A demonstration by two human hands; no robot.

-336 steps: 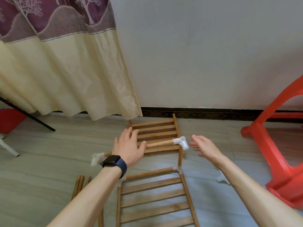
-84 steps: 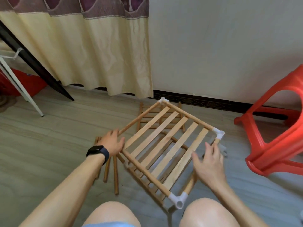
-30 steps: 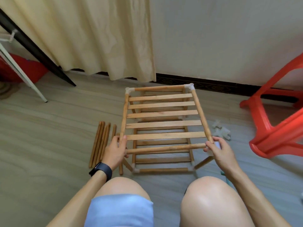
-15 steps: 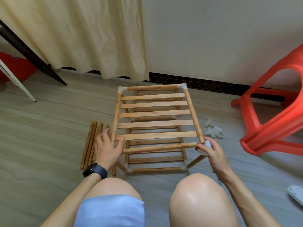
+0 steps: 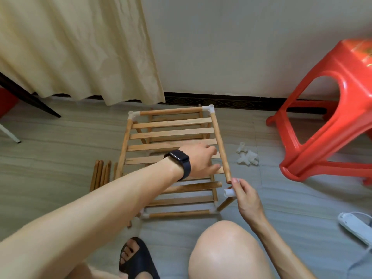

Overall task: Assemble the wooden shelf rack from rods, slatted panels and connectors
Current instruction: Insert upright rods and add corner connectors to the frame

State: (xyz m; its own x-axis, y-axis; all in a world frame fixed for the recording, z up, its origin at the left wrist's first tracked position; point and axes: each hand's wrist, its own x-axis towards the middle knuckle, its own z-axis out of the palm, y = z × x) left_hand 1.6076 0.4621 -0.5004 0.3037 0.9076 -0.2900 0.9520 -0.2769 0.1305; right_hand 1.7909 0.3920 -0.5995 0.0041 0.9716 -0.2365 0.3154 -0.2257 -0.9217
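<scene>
1. Crossing over from the rack's [image 5: 171, 112] left side in the head view, the left hand [image 5: 203, 160] is now lying on the upper slatted panel [image 5: 171, 135], close to the rack's right rod [image 5: 220, 146]. The white connector [image 5: 228, 192] is sitting just off that rod's near end rather than against it.
2. Same view, hands: the left hand is resting knuckles-up across the slats, probably steadying the panel so the rod is not wandering. Whether its fingers are hooking a slat, I cannot tell. The right hand [image 5: 244, 198] is pinching the connector between thumb and fingertips, apparently lining its socket up with the bare rod end.
3. Same view, parts: the rack is standing on the floor [image 5: 50, 158], with its lower panel [image 5: 181, 200] showing beneath. Loose rods [image 5: 100, 174] are lying just left of the rack, and spare connectors [image 5: 247, 157] near its right.
4. Same view, room: grey wood-grain flooring is carrying everything. A cream curtain [image 5: 80, 47] is hanging behind-left of the rack, with a white wall [image 5: 241, 47] and dark skirting [image 5: 231, 101] behind it. A red stool [image 5: 332, 117] is standing well right of the rack, and a white power strip [image 5: 356, 226] is lying toward its near right.
</scene>
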